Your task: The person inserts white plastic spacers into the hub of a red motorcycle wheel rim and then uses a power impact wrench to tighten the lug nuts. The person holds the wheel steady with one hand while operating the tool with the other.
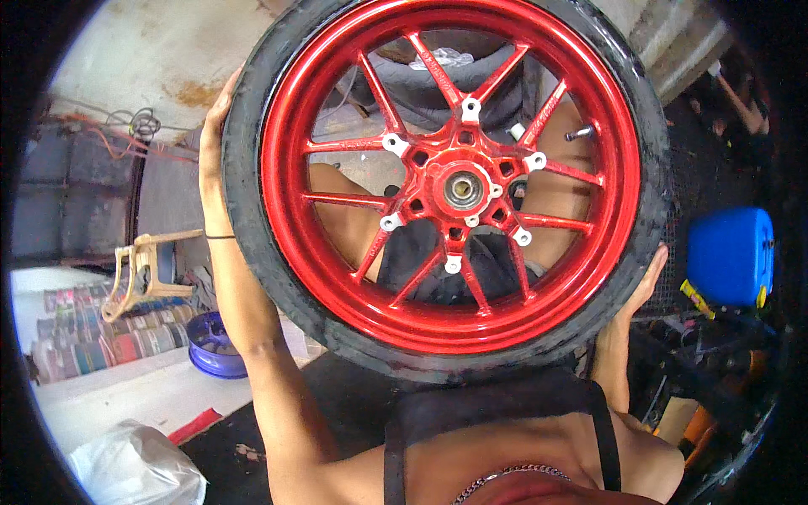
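While the red spoked wheel [446, 181] with its black tyre [244, 227] fills the upper middle of the view, upright and face-on, the left hand [215, 126] presses flat against the tread at ten o'clock and the right hand [644, 286] cups it at four o'clock, fingers spread, palms on rubber. Beneath lies dark floor. At eight o'clock sit a purple rim [215, 347] and a white bag [139, 467]; at three o'clock a blue canister [730, 255] crowds the edge.
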Demonstrator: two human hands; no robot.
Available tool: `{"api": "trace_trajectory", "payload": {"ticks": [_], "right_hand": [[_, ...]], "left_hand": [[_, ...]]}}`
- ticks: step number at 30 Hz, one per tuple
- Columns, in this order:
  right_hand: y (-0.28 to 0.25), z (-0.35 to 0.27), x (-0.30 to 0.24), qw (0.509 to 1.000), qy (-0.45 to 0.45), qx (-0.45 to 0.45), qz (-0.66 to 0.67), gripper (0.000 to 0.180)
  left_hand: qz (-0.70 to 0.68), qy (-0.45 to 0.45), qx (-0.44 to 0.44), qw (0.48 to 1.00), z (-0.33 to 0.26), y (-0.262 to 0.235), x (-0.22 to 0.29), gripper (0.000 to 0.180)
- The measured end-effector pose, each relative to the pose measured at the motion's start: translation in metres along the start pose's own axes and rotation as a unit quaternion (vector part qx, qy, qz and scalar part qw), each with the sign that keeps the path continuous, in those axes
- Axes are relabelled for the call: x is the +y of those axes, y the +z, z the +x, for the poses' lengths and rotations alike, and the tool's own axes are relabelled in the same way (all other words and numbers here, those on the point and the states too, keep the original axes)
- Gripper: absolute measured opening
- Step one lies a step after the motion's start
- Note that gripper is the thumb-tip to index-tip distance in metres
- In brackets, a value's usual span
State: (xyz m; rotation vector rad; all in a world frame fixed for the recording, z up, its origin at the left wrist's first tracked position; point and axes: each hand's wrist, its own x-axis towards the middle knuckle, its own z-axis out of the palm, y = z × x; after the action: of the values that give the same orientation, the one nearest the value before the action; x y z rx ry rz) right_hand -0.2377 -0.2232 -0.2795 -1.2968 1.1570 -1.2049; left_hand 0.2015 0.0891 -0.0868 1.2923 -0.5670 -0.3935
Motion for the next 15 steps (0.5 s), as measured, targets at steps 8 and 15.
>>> {"api": "trace_trajectory", "payload": {"ticks": [8,15], "right_hand": [[-0.024,0.023,-0.009,0.974,-0.126,-0.026,-0.187,0.032],[0.056,0.025,-0.173,0.828,-0.328,-0.389,-0.235,0.034]], "left_hand": [[-0.016,-0.074,-0.038,0.996,0.035,-0.012,-0.052,0.073],[0.041,-0.032,-0.065,0.997,0.034,0.017,-0.033,0.079]]}}
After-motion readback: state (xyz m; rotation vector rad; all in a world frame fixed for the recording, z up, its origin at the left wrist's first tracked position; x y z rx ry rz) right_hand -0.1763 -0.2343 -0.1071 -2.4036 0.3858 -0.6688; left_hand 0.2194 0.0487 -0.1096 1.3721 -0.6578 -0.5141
